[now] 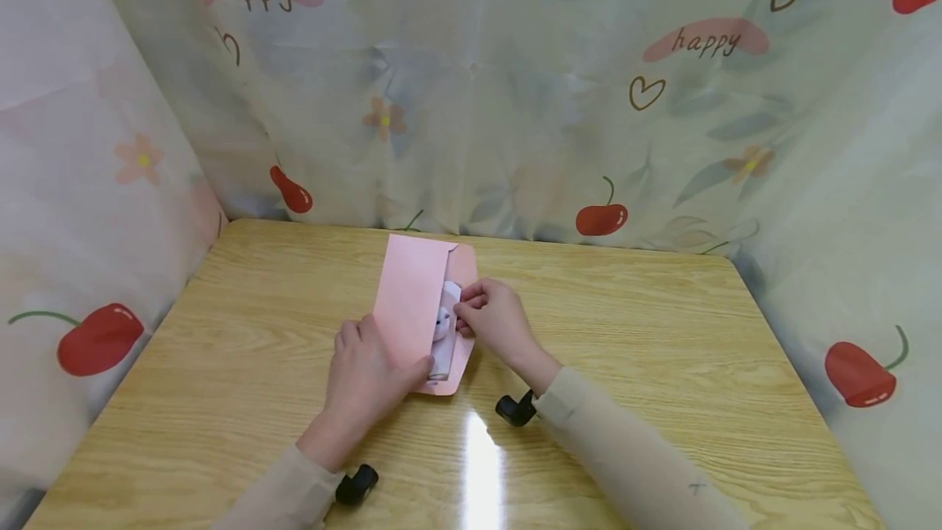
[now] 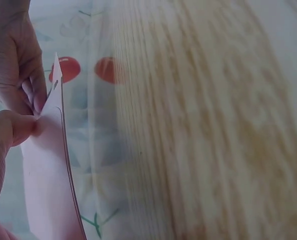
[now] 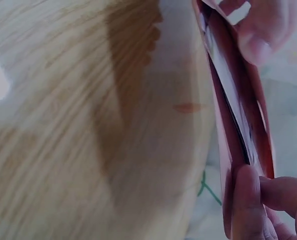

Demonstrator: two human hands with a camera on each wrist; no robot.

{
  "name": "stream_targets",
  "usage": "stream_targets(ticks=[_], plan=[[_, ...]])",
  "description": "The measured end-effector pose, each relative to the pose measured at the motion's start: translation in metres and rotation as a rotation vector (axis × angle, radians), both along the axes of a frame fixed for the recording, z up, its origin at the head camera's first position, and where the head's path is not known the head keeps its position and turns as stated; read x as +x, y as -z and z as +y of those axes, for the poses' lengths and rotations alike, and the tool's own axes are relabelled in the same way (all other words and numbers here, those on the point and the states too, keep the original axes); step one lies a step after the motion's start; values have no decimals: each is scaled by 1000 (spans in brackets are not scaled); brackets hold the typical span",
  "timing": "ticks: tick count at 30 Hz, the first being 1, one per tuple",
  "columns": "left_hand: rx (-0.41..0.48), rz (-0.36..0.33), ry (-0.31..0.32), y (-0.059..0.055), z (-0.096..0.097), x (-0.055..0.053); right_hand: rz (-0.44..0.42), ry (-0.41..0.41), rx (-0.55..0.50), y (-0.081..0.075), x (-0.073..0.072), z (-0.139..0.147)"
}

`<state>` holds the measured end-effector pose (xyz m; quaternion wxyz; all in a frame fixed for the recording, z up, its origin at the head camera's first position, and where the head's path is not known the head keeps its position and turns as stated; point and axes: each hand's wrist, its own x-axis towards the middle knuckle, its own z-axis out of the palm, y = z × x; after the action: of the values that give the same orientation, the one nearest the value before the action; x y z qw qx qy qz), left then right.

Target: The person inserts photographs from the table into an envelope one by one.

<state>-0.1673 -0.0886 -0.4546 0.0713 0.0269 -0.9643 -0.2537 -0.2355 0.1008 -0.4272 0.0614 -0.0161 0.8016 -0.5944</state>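
Observation:
A pink envelope [image 1: 408,293] is held slanted over the wooden table, its flap folded out to the right. A white card [image 1: 445,330] printed with a pale cartoon figure sits partly in its mouth. My left hand [image 1: 368,375] grips the envelope's lower part, thumb across the front near the mouth. My right hand [image 1: 500,321] pinches the card's right edge with thumb and fingertips. In the right wrist view the envelope's mouth gapes, with the card [image 3: 231,85] standing between its two pink walls. The left wrist view shows the envelope [image 2: 51,170] edge-on.
The wooden table [image 1: 625,334] has a bright light reflection near its front. A cloth [image 1: 471,105] printed with cherries and "happy" hangs behind and at both sides. Small black devices [image 1: 356,485] sit by both cuffs.

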Motion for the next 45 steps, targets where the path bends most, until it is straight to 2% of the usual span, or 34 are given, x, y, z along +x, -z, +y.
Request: stream_targets(ticks=[12,15,19,24,28,30,35,38,42,45], plan=[[9,55,4,3,0,2,-13,-29,11,7,3,-12],[0,54,2,4,0,2,-3,-52,40,10,2,-13],[-12,49,4,4,-1,2,21,-101,132,14,1,-12],[-50,34,5,6,-6,-3,116,-162,250,13,3,-4],[-112,3,-8,8,-17,-8,227,-169,328,11,5,9],[-141,-9,-8,9,-23,-10,274,-158,411,11,6,19],[-186,-39,-2,10,-35,-14,366,-121,731,11,10,48],[-196,-78,-3,11,-38,-13,418,-105,886,11,13,64],[-206,-120,19,11,-41,-11,473,-71,1044,11,18,80],[-200,-153,43,8,-42,-9,450,-49,1118,13,21,87]])
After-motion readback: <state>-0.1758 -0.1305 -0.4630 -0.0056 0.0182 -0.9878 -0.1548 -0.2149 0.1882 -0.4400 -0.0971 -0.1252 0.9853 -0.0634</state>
